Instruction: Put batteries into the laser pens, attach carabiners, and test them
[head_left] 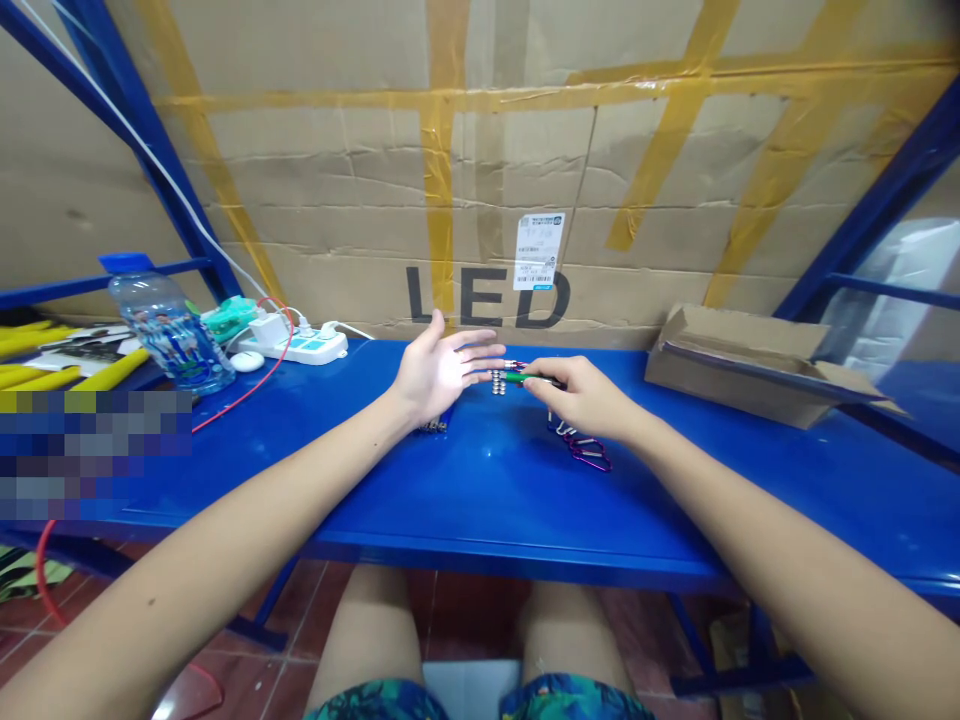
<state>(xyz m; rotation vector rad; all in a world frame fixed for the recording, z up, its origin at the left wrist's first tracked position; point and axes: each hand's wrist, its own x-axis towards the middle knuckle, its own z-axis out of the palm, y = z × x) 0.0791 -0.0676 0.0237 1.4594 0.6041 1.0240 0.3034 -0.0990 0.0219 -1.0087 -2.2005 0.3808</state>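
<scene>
My left hand [435, 375] is held up over the table, palm showing and fingers spread, with nothing in it. A bright spot of light falls on its palm. My right hand [581, 393] grips a slim green flashlight [514, 377], its front end pointing left at the lit palm. Below the flashlight lie small shiny silver round pieces [499, 389] in short rows. Several carabiners, among them a purple one [594, 458], lie on the table just below my right hand. Small dark metallic pieces [433, 427] show partly from under my left hand.
The blue table [487, 500] backs onto a large taped cardboard box [337, 200]. An open carton [735, 370] stands at the right. To the left are a water bottle [169, 325], a white power strip [315, 345] and a red cable [255, 390].
</scene>
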